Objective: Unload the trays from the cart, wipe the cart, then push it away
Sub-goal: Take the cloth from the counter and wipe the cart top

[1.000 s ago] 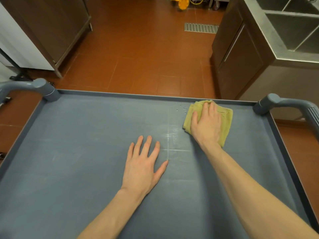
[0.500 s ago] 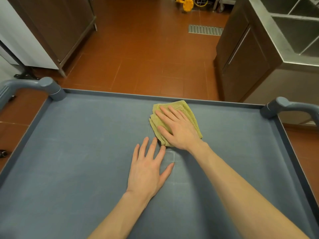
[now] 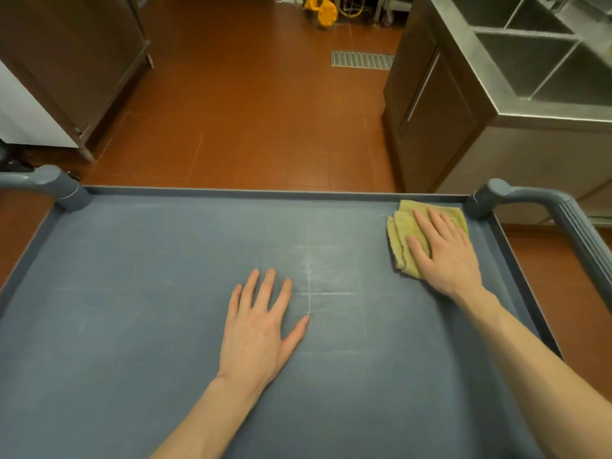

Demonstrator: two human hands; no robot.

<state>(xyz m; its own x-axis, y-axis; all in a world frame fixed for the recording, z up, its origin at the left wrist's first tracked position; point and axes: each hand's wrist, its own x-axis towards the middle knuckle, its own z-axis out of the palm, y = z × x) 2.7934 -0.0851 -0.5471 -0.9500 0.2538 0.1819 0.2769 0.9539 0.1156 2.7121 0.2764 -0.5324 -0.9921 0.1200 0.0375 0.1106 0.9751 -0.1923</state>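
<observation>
One cart (image 3: 132, 326), two cart handles (image 3: 49, 183) (image 3: 530, 197) (far corners). One folded cloth (image 3: 402, 233). Two hands: left hand (image 3: 258, 329), right hand (image 3: 447, 256). One floor drain grate (image 3: 362, 58). Two sink basins (image 3: 526, 58) (image 3: 583, 81) in clear view, one yellow object (image 3: 326, 9) (blurry).

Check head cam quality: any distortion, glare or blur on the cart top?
Head view: wide-angle bowing bends the cart rim and handles; warm dim light with soft arm shadows, no hard glare; pale streaks on the deck near the left hand; right hand and cloth fairly sharp; sink edge slightly smeared.
</observation>
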